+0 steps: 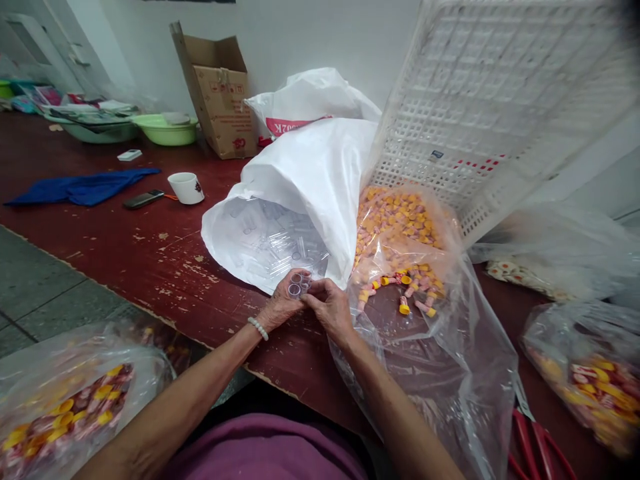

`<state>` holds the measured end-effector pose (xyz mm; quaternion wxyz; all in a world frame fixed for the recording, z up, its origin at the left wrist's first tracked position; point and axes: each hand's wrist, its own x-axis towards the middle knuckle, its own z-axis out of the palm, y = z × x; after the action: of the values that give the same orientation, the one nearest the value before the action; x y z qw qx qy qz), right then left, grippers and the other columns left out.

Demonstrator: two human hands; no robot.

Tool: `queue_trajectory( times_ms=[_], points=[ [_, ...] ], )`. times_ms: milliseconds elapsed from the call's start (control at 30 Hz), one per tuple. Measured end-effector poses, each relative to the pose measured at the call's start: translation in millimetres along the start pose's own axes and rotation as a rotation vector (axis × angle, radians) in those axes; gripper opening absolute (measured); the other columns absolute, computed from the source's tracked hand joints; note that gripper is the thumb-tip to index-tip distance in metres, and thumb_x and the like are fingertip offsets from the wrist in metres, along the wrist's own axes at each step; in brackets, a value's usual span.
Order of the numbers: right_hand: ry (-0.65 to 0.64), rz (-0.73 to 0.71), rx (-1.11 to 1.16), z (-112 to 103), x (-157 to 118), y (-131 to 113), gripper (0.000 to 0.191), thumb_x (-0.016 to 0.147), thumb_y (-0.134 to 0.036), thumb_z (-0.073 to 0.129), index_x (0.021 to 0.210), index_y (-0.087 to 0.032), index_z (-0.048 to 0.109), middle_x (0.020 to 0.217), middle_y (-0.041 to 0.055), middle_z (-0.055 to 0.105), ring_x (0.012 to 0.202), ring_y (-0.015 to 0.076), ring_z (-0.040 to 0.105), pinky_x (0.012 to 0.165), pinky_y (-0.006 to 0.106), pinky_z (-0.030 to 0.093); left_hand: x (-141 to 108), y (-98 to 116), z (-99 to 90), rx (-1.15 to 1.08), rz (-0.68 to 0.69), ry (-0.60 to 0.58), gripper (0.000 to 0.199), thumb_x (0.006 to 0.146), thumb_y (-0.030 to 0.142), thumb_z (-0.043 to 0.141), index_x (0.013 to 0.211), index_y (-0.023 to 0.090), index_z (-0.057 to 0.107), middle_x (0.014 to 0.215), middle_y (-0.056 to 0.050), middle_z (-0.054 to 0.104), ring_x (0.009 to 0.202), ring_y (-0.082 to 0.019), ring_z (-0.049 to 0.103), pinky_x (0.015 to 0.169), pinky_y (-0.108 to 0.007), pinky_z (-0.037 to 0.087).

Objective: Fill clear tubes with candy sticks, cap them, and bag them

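Note:
My left hand (283,303) is closed around several clear plastic tubes (295,289), their round ends facing me. Beside it, my right hand (331,308) pinches at the same tubes with thumb and fingers. Just beyond both hands lies a white woven sack (310,167), its mouth open toward me, with many clear tubes (280,243) inside. To the right, a clear plastic bag (450,360) spreads over the table, holding many small pink pieces with yellow caps (400,220). A few of these lie loose near the bag's mouth.
A white plastic basket (480,100) leans behind the bag. Red-handled scissors (537,443) lie at lower right, near another bag of capped pieces (600,387). A white cup (186,188), phone (143,199), blue cloth (83,187), green basin (167,131) and cardboard box (223,107) stand left. A filled bag (70,413) sits lower left.

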<state>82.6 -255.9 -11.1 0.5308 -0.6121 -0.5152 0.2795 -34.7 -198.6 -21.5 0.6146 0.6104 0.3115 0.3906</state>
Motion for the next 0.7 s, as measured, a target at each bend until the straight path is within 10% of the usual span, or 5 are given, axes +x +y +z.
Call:
queue_trajectory(
  times_ms=[167,400,700],
  points=[
    [-0.073,-0.125,-0.139,-13.9,-4.2,-17.4,0.013,0.079,-0.027,0.058,0.084,-0.019,0.067,0.082,0.0020,0.071,0.074,0.0154,0.064,0.069,0.026,0.049,-1.3,-2.8,-0.4,0.065,0.044,0.148,0.050,0.053,0.018,0.075,0.098,0.015,0.054,0.091,-0.004,0.064,0.080,-0.015,0.062,0.074,-0.026,0.049],
    [0.265,-0.123,-0.538,-117.5,-7.3,16.0,0.022,0.080,-0.016,0.045,0.087,-0.017,0.066,0.084,0.0062,0.067,0.082,0.0188,0.061,0.077,0.032,0.046,-13.6,5.1,-4.7,0.002,-0.044,0.182,0.045,0.057,0.015,0.073,0.098,0.014,0.056,0.080,-0.002,0.063,0.072,-0.013,0.061,0.067,-0.025,0.048],
    [-0.185,-0.243,-1.188,-117.6,-7.8,40.1,0.020,0.085,-0.020,0.050,0.095,-0.019,0.068,0.112,0.0140,0.056,0.094,0.0258,0.050,0.078,0.036,0.041,-26.8,13.4,6.6,0.119,-0.037,-0.047,0.041,0.060,0.011,0.067,0.099,0.014,0.055,0.084,-0.004,0.065,0.074,-0.015,0.063,0.071,-0.028,0.051]
  ],
)
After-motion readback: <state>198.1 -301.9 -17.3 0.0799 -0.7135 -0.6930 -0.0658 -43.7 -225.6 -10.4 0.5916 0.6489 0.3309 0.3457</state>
